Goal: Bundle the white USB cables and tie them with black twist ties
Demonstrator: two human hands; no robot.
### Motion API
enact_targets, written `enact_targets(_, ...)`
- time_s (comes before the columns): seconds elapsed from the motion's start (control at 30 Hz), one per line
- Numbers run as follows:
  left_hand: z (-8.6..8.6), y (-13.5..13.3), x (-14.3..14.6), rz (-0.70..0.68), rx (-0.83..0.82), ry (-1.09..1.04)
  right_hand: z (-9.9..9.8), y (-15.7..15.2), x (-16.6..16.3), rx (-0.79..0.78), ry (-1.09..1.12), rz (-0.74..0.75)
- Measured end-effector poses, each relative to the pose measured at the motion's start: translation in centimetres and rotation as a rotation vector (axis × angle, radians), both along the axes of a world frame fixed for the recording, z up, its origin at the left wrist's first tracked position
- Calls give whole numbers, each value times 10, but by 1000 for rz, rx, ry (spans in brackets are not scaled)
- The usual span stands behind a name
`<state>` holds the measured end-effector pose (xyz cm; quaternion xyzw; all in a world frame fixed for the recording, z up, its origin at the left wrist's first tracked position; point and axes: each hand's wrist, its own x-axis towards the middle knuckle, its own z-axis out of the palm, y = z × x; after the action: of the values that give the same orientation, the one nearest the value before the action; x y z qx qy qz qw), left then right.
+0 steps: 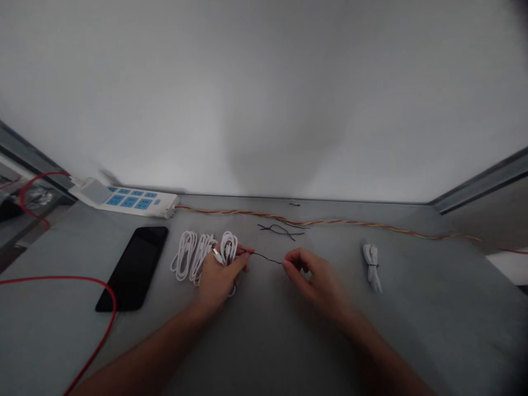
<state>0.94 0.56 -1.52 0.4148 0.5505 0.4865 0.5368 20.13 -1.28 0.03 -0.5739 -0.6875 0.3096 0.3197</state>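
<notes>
A coiled white USB cable (229, 246) is gripped in my left hand (220, 278), its metal plug showing near the knuckles. From the left thumb and fingertips a thin black twist tie (266, 258) runs across to my right hand (311, 275), whose thumb and forefinger pinch its other end. Two more coiled white cables, one at the far left (184, 256) and one partly behind my left hand (202, 254), lie on the grey tabletop (256, 341). Several loose black ties (282, 230) rest beyond my hands.
A black smartphone (132, 269) lies on the left, a red cable (101, 283) crossing its edge. Behind it sits a white power strip (165, 205) with a plugged-in adapter (95, 191). A twisted red-yellow wire (243, 212) runs along the wall. A tied white cable (372, 264) lies right.
</notes>
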Motion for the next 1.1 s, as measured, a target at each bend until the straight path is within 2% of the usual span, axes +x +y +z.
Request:
enact_targets(0.1,4,-1,2,74,-32,-118,1,4,2,-183,205,-14)
enact_targets(0.2,9,-3,3,84,-37,-95,1,8,5,-312,333,-1)
enact_targets(0.27,11,-4,2,60,2,-27,0,8,5,-292,303,-28)
enact_targets(0.4,14,-6,-1,6,68,143,-4,6,4,-125,236,-54)
enact_targets(0.6,16,-9,-1,-65,78,238,-6,4,-1,43,-13,114)
enact_targets(0.73,16,-8,-1,-95,64,211,-6,5,-1,-27,-30,104)
enact_targets(0.87,15,-6,-2,-107,52,211,-7,6,1,-139,43,96)
enact_targets(1.1,12,-7,-1,-40,97,290,1,6,2,-338,185,170)
